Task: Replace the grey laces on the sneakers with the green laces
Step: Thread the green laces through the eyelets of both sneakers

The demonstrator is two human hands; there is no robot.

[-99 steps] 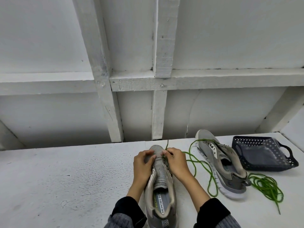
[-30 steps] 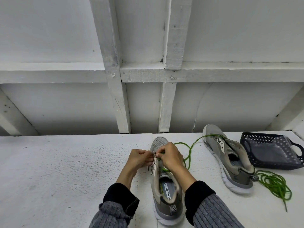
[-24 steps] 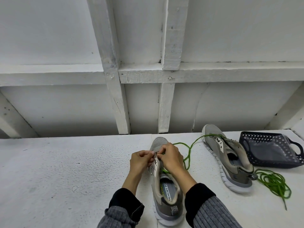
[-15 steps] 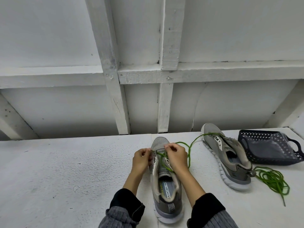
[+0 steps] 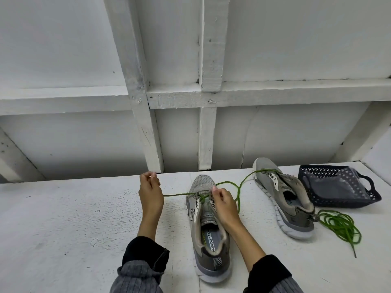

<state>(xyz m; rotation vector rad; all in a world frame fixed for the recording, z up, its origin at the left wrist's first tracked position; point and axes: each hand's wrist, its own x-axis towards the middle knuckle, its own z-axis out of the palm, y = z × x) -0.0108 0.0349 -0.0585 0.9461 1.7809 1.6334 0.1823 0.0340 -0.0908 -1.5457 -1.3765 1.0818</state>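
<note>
Across the lower half of the frame we see the white table [image 5: 63, 218]. At lower centre stands the near sneaker [image 5: 206, 227], toe pointing up the frame. A second sneaker [image 5: 283, 199] lies tilted at right, just beside a dark basket [image 5: 338, 187] at the far right. Our left hand [image 5: 150, 193], left of the near sneaker, pinches the green lace [image 5: 177, 194] and holds it taut out of the eyelets. Our right hand [image 5: 224, 203] pinches the sneaker's right eyelet edge. A second green lace [image 5: 338, 225] lies coiled at lower right.
</note>
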